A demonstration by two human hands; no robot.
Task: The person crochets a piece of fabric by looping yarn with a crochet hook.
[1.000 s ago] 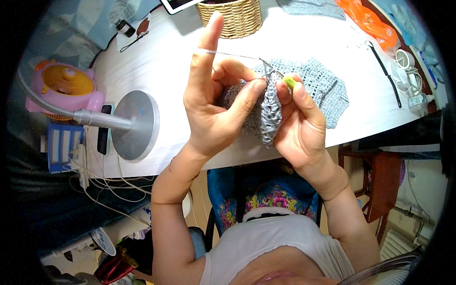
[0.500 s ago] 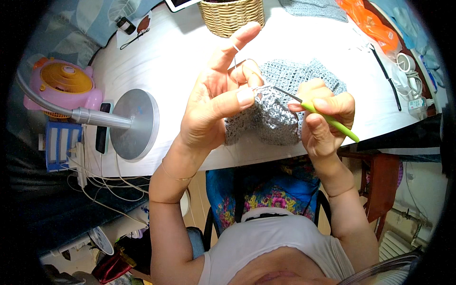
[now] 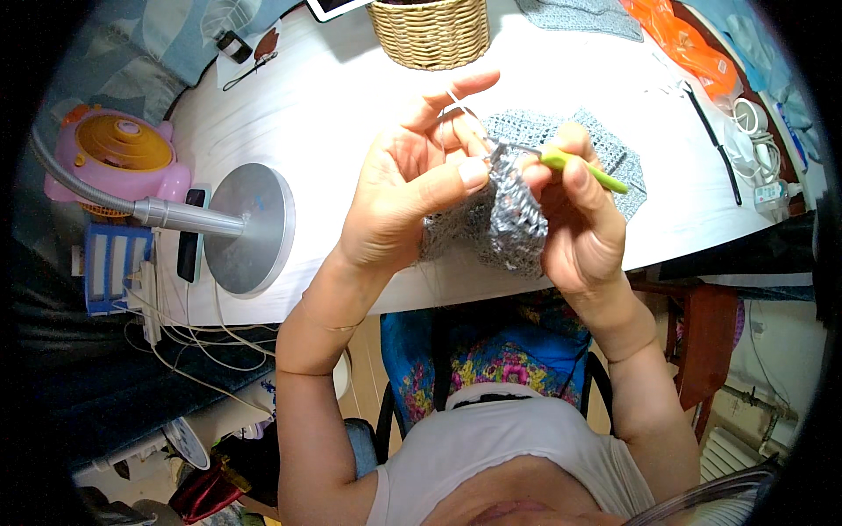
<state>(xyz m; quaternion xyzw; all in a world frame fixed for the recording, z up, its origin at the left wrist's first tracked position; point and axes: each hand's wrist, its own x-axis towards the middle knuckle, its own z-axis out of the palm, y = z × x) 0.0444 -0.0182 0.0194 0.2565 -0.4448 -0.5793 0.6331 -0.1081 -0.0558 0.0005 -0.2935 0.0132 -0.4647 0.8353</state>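
Observation:
Grey crocheted fabric hangs between my hands, and part of it lies on the white table. My left hand pinches its upper edge between thumb and fingers. The left index finger is stretched out, with a strand of yarn looped round it and running down to the work. In my right hand is a crochet hook with a lime-green handle. The hook's metal shaft points left at the fabric's top edge. Its tip is hidden in the stitches and fingers.
A wicker basket stands at the back, near a folded grey knitted piece. At left are a lamp base, a phone and a pink-and-yellow appliance. An orange bag, a black strap and cables lie right.
My right hand and the hook have moved left and up, closer to my left hand. The handle is now less steep. My left index finger has bent lower, and the fabric has bunched.

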